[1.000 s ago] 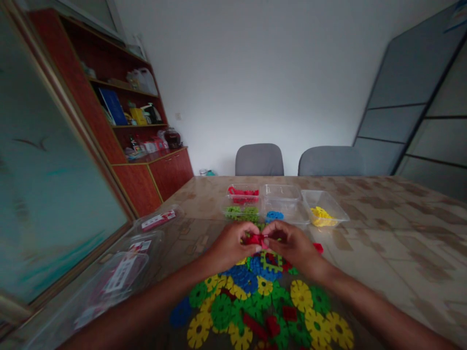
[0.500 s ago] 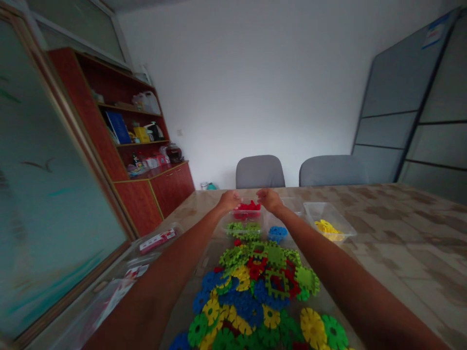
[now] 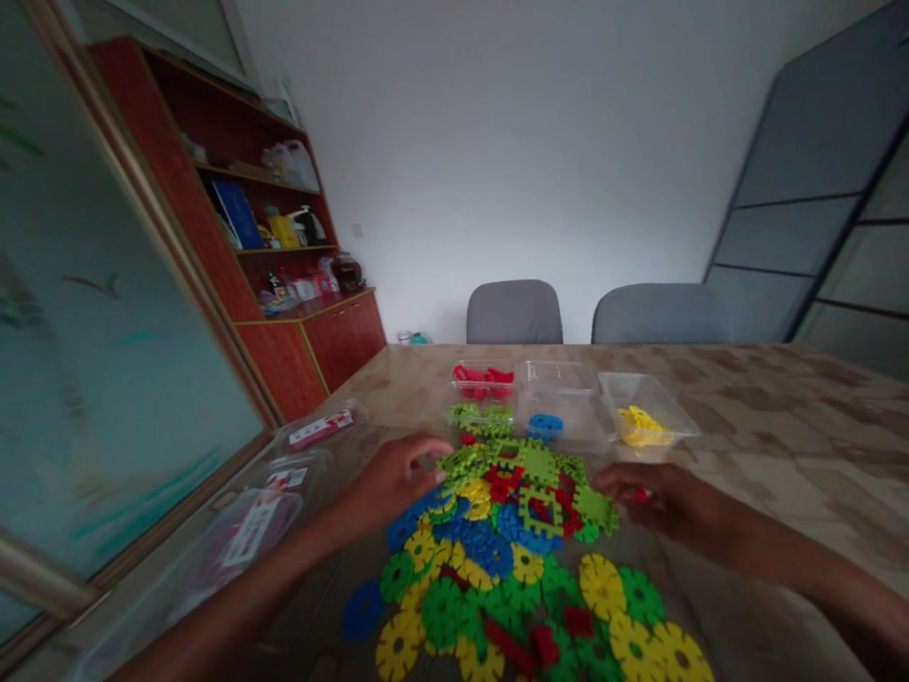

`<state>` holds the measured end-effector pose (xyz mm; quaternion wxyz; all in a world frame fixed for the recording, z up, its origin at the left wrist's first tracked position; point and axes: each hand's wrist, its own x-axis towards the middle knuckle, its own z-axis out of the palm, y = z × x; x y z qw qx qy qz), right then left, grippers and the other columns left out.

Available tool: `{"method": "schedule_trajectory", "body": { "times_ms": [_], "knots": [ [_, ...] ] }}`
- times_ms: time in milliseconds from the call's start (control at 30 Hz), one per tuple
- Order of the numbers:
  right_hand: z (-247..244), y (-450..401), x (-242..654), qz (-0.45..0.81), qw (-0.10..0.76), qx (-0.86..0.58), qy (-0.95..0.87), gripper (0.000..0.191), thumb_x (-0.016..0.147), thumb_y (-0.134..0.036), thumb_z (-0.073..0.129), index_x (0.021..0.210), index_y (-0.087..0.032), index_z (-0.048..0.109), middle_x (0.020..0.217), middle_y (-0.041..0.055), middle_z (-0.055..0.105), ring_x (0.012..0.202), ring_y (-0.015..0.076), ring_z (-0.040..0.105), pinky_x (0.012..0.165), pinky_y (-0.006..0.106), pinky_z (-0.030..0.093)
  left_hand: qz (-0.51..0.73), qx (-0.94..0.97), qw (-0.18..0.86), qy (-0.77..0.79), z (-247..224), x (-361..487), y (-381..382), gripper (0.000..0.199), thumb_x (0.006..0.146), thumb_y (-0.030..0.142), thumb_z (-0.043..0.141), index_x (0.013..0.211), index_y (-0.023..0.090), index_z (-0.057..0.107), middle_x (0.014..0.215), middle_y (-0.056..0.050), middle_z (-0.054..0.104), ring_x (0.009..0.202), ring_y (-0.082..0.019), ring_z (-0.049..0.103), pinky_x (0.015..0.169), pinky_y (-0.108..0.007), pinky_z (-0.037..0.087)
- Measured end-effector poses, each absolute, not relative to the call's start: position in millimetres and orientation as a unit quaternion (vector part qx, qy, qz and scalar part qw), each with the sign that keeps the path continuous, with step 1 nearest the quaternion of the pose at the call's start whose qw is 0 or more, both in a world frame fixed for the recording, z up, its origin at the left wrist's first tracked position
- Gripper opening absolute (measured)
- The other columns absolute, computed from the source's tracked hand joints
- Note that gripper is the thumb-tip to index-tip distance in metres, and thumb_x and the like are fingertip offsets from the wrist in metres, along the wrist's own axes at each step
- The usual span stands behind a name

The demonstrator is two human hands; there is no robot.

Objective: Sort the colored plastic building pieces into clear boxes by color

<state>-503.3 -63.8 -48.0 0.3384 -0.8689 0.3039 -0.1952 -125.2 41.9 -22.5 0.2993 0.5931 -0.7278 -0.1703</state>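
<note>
A heap of plastic building pieces lies on the table: blue discs (image 3: 487, 549), yellow notched discs (image 3: 602, 587), green notched discs (image 3: 444, 611) and light green toothed squares (image 3: 541, 464). At the heap's left side is my left hand (image 3: 401, 478), thumb and fingers apart, fingertips beside the light green pieces. My right hand (image 3: 657, 497) is curled at the heap's right side, close to a light green square (image 3: 595, 511). A small red plastic piece (image 3: 643, 493) shows between its fingers; most of that piece is hidden.
Behind the heap stand clear boxes with red pieces (image 3: 484, 379), light green pieces (image 3: 483, 419), a blue stack (image 3: 545, 426) and yellow pieces (image 3: 641, 426). Clear lids with labels (image 3: 248, 530) lie at the left. Two grey chairs (image 3: 515, 313) stand beyond the table.
Both hands have come back from the box of red pieces to the heap and moved apart, one to each side. The view has tilted downward.
</note>
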Motion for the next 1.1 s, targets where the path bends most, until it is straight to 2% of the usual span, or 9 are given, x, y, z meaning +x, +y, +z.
{"method": "schedule_trajectory", "body": {
  "times_ms": [100,233,367,533,600,700,900,1000,1100],
  "knots": [
    [-52.2,-42.5,-517.4,-0.155,0.262,-0.892,0.334,0.041,0.095,-0.043,0.047,0.126,-0.02,0.06,0.127,0.0131,0.058,0.114,0.0296,0.056,0.098,0.045,0.045,-0.165,0.607,0.251,-0.736,-43.3,-131.7,60.9,0.047,0.087,0.042,0.054,0.128,0.018,0.055,0.133,-0.009,0.057,0.121,-0.027,0.053,0.103,-0.039,0.041],
    [-33.9,-20.8,-503.2,-0.097,0.286,-0.903,0.306,0.041,0.096,-0.04,0.042,0.126,-0.019,0.059,0.129,0.0134,0.057,0.118,0.0296,0.053,0.101,0.046,0.043,-0.181,0.609,0.23,-0.737,-66.2,-143.1,71.9,0.05,0.09,0.041,0.051,0.135,0.018,0.049,0.143,-0.01,0.046,0.132,-0.027,0.043,0.111,-0.039,0.033],
    [-25.7,-13.5,-485.9,-0.076,0.319,-0.902,0.281,0.035,0.095,-0.036,0.043,0.12,-0.021,0.063,0.121,0.0107,0.062,0.11,0.027,0.058,0.095,0.043,0.048,-0.191,0.57,0.248,-0.759,-65.6,-154.2,78.3,0.037,0.092,0.038,0.051,0.125,0.024,0.058,0.139,-0.006,0.051,0.128,-0.024,0.047,0.109,-0.035,0.035],
    [-43.0,-46.4,-470.2,-0.18,0.263,-0.909,0.27,0.031,0.094,-0.033,0.043,0.109,-0.02,0.067,0.105,0.011,0.068,0.095,0.0265,0.064,0.085,0.04,0.051,-0.157,0.574,0.293,-0.749,-54.5,-151.4,57.3,0.028,0.091,0.036,0.052,0.114,0.024,0.064,0.129,-0.005,0.06,0.12,-0.024,0.054,0.105,-0.034,0.038],
    [-49.4,-64.1,-461.3,-0.212,0.226,-0.911,0.272,0.034,0.095,-0.037,0.042,0.111,-0.017,0.065,0.108,0.0133,0.067,0.098,0.0286,0.063,0.089,0.043,0.05,-0.131,0.587,0.303,-0.739,-54.2,-146.1,39.2,0.029,0.091,0.035,0.052,0.114,0.021,0.064,0.127,-0.007,0.061,0.119,-0.026,0.054,0.105,-0.035,0.038],
    [-56.9,-80.2,-445.0,-0.216,0.189,-0.914,0.286,0.046,0.097,-0.044,0.04,0.125,-0.012,0.058,0.124,0.0178,0.06,0.113,0.0316,0.056,0.1,0.047,0.043,-0.119,0.592,0.302,-0.738,-58.3,-141.0,10.9,0.037,0.089,0.038,0.053,0.12,0.018,0.06,0.129,-0.011,0.059,0.121,-0.027,0.052,0.106,-0.038,0.036],
    [-71.7,-71.6,-416.9,-0.194,0.191,-0.917,0.291,0.055,0.097,-0.045,0.038,0.133,-0.005,0.051,0.13,0.0227,0.054,0.12,0.0326,0.052,0.103,0.047,0.041,-0.144,0.576,0.3,-0.747,-65.3,-150.9,-11.2,0.041,0.088,0.043,0.052,0.115,0.013,0.06,0.119,-0.015,0.061,0.111,-0.028,0.057,0.098,-0.039,0.043],
    [-71.8,-63.0,-416.4,-0.198,0.204,-0.92,0.269,0.052,0.097,-0.048,0.041,0.132,-0.011,0.052,0.127,0.0184,0.056,0.117,0.0306,0.053,0.1,0.045,0.043,-0.168,0.548,0.302,-0.762,-61.6,-155.7,0.0,0.038,0.09,0.043,0.051,0.111,0.014,0.062,0.113,-0.012,0.063,0.107,-0.024,0.058,0.095,-0.034,0.044],
    [-65.1,-62.2,-423.0,-0.203,0.24,-0.919,0.238,0.043,0.099,-0.049,0.04,0.115,-0.016,0.061,0.112,0.0127,0.064,0.104,0.0267,0.059,0.092,0.04,0.048,-0.193,0.519,0.299,-0.777,-57.4,-154.8,12.1,0.036,0.09,0.041,0.053,0.115,0.018,0.062,0.117,-0.008,0.063,0.11,-0.021,0.058,0.097,-0.03,0.043]
  ]
}}
